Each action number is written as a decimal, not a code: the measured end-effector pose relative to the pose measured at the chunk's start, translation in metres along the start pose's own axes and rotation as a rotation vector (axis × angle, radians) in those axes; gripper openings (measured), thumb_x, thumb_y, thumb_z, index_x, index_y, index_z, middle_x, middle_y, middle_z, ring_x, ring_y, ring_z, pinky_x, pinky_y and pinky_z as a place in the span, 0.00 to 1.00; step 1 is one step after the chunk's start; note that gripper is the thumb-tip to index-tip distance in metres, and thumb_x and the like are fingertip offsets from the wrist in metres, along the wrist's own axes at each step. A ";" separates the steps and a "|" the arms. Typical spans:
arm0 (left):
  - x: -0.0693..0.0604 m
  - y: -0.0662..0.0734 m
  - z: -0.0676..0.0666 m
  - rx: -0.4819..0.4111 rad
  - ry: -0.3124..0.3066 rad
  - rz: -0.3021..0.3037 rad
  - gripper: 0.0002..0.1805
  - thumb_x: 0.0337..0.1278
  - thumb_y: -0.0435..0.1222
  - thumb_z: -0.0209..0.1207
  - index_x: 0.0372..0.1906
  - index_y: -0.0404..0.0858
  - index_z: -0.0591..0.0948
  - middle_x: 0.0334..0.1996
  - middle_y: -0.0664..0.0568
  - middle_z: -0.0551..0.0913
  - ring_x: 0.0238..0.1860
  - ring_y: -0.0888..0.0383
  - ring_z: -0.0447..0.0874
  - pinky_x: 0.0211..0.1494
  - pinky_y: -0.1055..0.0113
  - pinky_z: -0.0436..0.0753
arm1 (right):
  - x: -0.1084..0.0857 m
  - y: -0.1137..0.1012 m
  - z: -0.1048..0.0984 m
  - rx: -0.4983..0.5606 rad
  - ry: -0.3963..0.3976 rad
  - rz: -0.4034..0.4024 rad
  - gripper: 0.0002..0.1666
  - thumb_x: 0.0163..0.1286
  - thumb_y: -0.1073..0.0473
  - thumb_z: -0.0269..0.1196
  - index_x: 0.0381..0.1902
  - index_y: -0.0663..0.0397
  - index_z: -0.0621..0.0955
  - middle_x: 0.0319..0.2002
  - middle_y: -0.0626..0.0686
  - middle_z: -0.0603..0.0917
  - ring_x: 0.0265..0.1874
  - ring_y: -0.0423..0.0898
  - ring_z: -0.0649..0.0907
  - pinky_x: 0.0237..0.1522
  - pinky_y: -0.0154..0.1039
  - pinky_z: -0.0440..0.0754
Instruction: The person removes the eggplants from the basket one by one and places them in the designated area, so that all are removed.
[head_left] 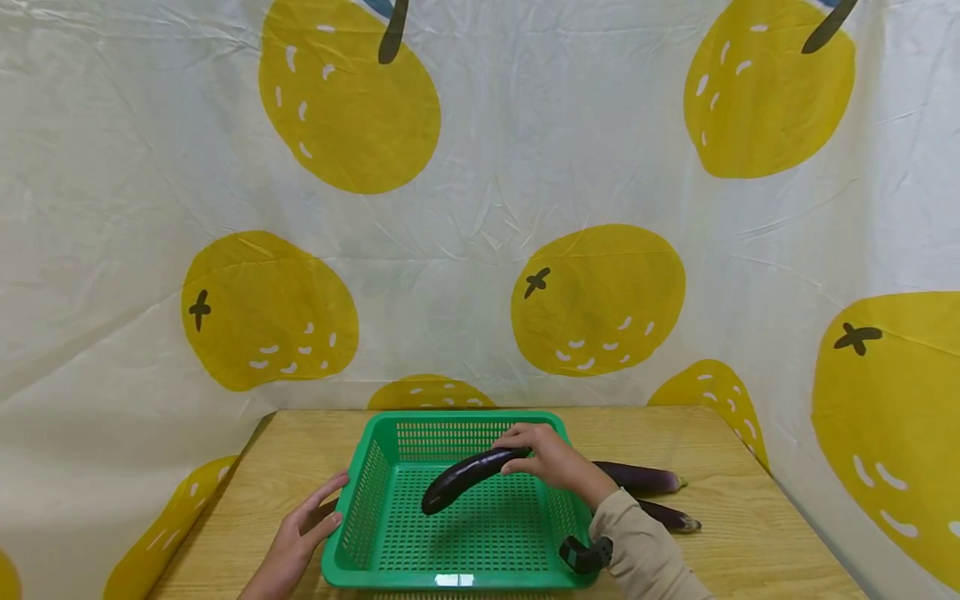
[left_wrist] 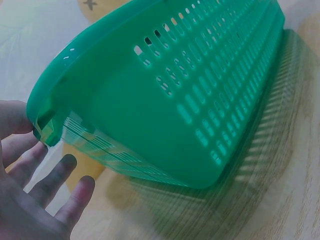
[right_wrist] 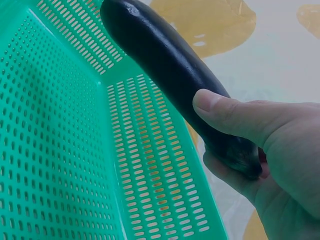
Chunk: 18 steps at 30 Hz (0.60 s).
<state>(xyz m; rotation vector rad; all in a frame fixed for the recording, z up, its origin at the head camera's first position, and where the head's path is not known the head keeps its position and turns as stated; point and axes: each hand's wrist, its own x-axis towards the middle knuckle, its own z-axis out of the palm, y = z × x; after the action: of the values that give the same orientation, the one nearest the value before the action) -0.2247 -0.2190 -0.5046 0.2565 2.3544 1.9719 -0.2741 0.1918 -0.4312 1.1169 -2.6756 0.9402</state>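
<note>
A green plastic basket (head_left: 450, 581) with slotted walls stands on the wooden table. My right hand (head_left: 551, 457) grips a dark, glossy eggplant (head_left: 467, 481) by one end and holds it over the basket, its other end pointing left and down. In the right wrist view the thumb (right_wrist: 215, 102) lies along the eggplant (right_wrist: 165, 55), with fingers on the far side. My left hand (head_left: 296, 533) is at the basket's left rim, its fingers spread and fairly straight. The left wrist view shows fingertips (left_wrist: 40, 150) at the outer rim.
Two more eggplants, one upper (head_left: 637, 477) and one lower (head_left: 671, 517), lie on the table right of the basket, partly hidden by my right arm. A black strap-like device (head_left: 583, 554) is at the right wrist. Behind the table (head_left: 315, 433) hangs a fruit-patterned cloth (head_left: 465, 317).
</note>
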 end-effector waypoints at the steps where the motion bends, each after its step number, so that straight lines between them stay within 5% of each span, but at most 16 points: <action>1: 0.000 0.000 0.000 0.000 -0.002 0.002 0.29 0.79 0.39 0.53 0.79 0.38 0.65 0.82 0.40 0.55 0.76 0.30 0.63 0.55 0.74 0.81 | 0.000 0.000 0.000 -0.003 0.003 -0.004 0.22 0.70 0.58 0.69 0.59 0.61 0.85 0.54 0.60 0.86 0.51 0.55 0.85 0.48 0.40 0.85; 18: -0.001 0.001 -0.001 0.000 0.000 -0.008 0.29 0.79 0.39 0.53 0.79 0.40 0.66 0.80 0.44 0.57 0.76 0.29 0.63 0.55 0.74 0.80 | -0.004 -0.002 -0.003 -0.004 0.015 -0.018 0.21 0.70 0.58 0.68 0.58 0.61 0.86 0.53 0.59 0.86 0.51 0.55 0.85 0.49 0.40 0.85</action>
<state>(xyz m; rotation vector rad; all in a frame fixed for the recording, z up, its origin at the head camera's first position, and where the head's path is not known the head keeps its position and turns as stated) -0.2236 -0.2195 -0.5034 0.2475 2.3516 1.9686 -0.2701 0.1951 -0.4296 1.1266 -2.6503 0.9355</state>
